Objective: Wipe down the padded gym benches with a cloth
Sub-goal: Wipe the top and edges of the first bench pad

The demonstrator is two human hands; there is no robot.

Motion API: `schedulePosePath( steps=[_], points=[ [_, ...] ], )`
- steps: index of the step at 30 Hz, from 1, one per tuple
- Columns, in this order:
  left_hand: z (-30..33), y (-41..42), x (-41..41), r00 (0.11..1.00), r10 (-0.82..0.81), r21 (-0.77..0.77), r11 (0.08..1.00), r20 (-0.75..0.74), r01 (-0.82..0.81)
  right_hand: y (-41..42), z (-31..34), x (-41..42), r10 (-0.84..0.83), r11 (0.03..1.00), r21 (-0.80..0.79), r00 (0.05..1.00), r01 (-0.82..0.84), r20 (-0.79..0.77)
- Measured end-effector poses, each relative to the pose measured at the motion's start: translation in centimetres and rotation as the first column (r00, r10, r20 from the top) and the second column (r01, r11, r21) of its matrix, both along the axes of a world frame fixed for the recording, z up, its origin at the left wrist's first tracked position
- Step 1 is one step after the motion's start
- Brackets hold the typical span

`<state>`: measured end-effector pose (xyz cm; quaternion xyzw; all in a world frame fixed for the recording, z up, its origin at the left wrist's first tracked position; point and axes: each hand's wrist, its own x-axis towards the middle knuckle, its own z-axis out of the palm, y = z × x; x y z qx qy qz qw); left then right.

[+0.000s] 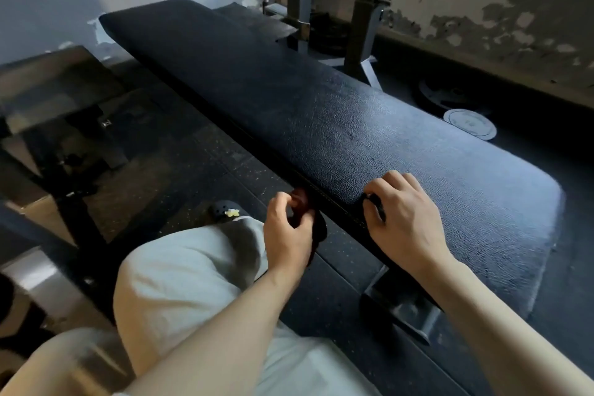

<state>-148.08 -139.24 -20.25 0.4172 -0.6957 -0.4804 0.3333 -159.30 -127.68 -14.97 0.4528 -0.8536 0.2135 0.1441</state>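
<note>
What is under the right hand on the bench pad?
The right hand rests on the bench pad edge, gripping something dark under its fingers. Most of it is covered, so I cannot identify it.

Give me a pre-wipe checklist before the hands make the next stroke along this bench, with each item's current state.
1. Dark cloth in hand: ok, left hand grips it beside the pad's near edge.
2. Cloth on the padding: not ok, it hangs below the edge.
3. Right hand placement: ok, it rests on the long black textured padded bench, fingers curled on a small dark item; what it is, cannot tell.
4. Pad top free of objects: ok.
5. Cloth damp: cannot tell.
</note>
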Motion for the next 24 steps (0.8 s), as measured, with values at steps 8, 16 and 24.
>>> schedulePosePath(
  steps=[8,16,24],
  points=[
    [1.8,-2.3,-0.5,0.969,0.136,0.122,0.986,-0.206,-0.113,-1.5,-0.2,-0.2,0.097,0.993,-0.065,0.995,-0.095,0.032],
    [4.1,-0.8,2.8,0.954,-0.124,0.09,0.984,-0.274,0.153,-3.9,-0.1,2.1,0.276,0.946,-0.217,0.951,-0.242,0.141],
    [12.9,-3.2,11.5,0.824,0.028,0.093,0.995,-0.566,0.031,-12.0,6.8,10.8,0.754,0.641,-0.61,0.53,-0.466,0.387]
  ],
)
